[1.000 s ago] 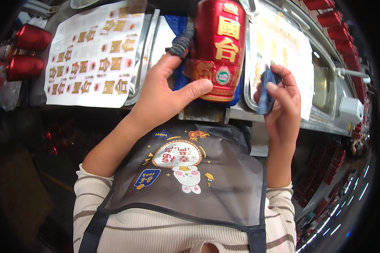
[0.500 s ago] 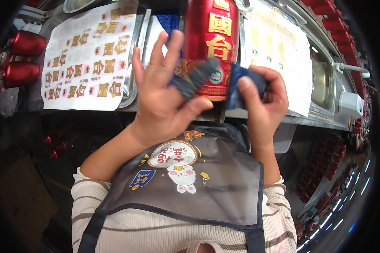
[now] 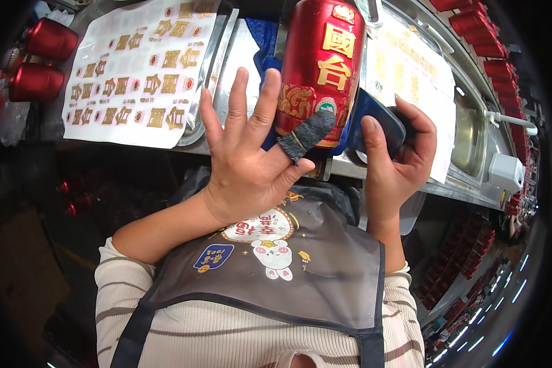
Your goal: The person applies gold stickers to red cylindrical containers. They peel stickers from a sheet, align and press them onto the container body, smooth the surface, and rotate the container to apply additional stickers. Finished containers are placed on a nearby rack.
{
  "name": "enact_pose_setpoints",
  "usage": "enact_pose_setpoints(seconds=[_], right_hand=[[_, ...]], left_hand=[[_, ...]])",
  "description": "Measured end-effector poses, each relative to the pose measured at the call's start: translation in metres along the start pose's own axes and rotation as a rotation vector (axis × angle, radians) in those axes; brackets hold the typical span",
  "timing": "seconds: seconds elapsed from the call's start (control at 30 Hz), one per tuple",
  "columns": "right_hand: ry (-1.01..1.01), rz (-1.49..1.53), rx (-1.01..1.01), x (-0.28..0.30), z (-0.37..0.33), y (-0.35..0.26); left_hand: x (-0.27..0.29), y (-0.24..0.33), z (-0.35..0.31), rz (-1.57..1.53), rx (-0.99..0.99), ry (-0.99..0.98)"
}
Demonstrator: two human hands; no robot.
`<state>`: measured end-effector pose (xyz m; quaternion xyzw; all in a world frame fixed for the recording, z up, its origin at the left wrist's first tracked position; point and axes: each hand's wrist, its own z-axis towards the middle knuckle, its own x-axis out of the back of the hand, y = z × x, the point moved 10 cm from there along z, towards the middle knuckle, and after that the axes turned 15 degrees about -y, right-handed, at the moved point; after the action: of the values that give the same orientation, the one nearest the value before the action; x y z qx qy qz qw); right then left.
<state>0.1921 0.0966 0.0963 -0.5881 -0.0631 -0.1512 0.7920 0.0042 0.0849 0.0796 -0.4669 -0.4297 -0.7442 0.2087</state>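
A red bottle point(image 3: 322, 52) with raised gold characters and a gold pattern round its lower part lies in front of me, its base towards me. My left hand point(image 3: 248, 153) has its fingers spread. A dark grey cloth finger cover point(image 3: 306, 135) wraps its index finger, which rests at the bottle's lower end by a small green and white round label. On the right, my right hand point(image 3: 408, 165) grips a flat blue scraper point(image 3: 377, 126) between thumb and fingers. The scraper stands close beside the bottle's right side; whether it touches cannot be made out.
At left, a white sheet of gold decals point(image 3: 126, 64) lies over a metal tray point(image 3: 218, 67). Beyond it are two red metallic cups or bottles point(image 3: 52, 40). Blue cloth point(image 3: 264, 40) lies beside the bottle. Right of it are another decal sheet point(image 3: 438, 116) and a metal sink point(image 3: 472, 141).
My left index finger, blurred before, now shows sharply on the bottle's label. The scraper has turned so more of its flat face shows. The whole bench view has shifted slightly.
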Motion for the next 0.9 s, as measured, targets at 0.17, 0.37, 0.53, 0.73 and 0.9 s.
enact_pose_setpoints(seconds=[0.17,0.37,0.53,0.73,0.9], right_hand=[[-0.306,-0.595,0.527,-0.044,-0.009,-0.065],[-0.368,-0.642,0.650,-0.053,-0.004,-0.083],[-0.303,-0.149,0.053,-0.029,0.015,-0.030],[-0.222,0.228,-0.369,0.013,-0.016,0.031],[-0.528,0.870,-0.676,-0.070,-0.060,0.040]], left_hand=[[-0.003,-0.013,-0.016,-0.075,0.042,-0.022],[0.003,-0.017,-0.021,-0.136,0.035,-0.047],[0.016,-0.028,-0.001,-0.256,-0.060,0.009],[0.001,-0.032,0.049,-0.395,-0.157,-0.010],[0.011,-0.042,0.048,-0.779,-0.004,0.006]])
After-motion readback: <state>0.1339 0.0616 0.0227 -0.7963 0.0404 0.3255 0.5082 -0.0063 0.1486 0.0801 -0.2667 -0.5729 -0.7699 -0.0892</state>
